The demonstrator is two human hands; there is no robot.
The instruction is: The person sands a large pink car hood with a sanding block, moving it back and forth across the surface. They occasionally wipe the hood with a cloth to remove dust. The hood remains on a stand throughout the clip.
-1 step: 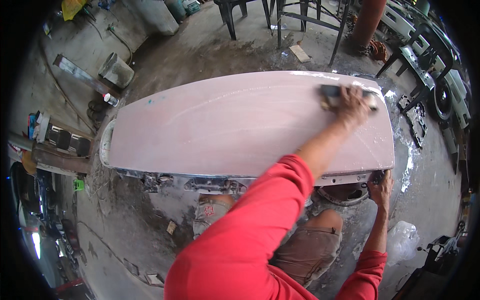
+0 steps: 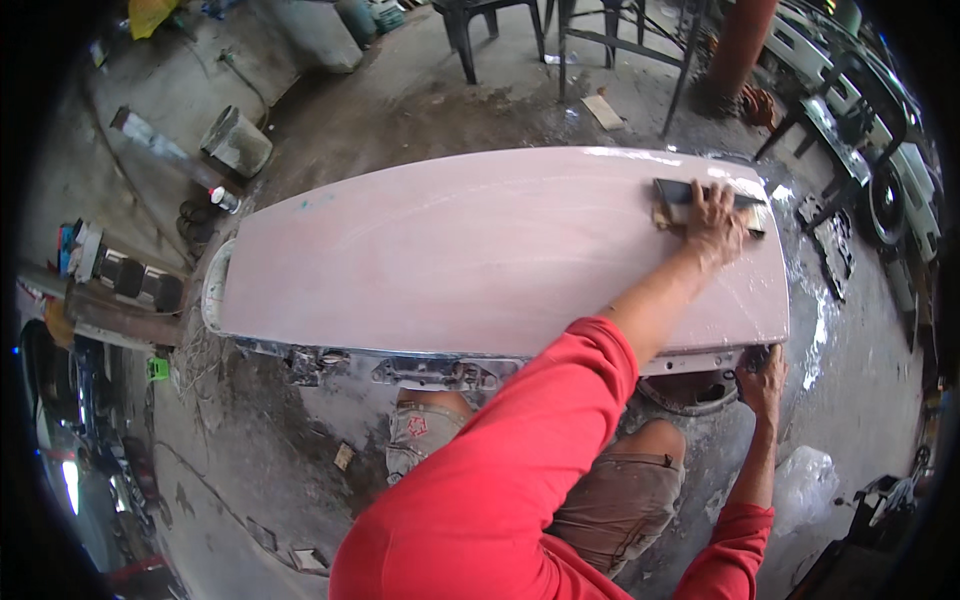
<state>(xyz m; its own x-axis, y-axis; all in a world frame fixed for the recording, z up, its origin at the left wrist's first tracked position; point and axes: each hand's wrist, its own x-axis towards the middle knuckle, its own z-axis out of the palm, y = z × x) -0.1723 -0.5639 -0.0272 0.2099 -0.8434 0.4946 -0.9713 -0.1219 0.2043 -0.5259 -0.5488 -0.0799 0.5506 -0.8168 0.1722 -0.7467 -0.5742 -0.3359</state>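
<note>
A pinkish, wet car panel (image 2: 480, 260) lies flat in front of me, its bare metal edge facing me. My left hand (image 2: 715, 222) reaches across to its far right part. The fingers are spread over a long dark sanding block (image 2: 676, 190) and press it to the surface; worn, yellowish sandpaper shows along its near side. At the panel's near right corner, my right hand (image 2: 762, 382) is closed around the edge. Something dark by its fingertips is too small to make out.
A round basin (image 2: 690, 402) sits partly under the panel's near edge, and a pale tub rim (image 2: 211, 290) shows under its left end. A clear plastic bag (image 2: 803, 482) lies at the right. Dark chairs (image 2: 485, 25) and a grey bucket (image 2: 237, 142) stand beyond.
My left hand and the sanding block have moved slightly toward me and to the right on the panel. My right hand stays at the corner.
</note>
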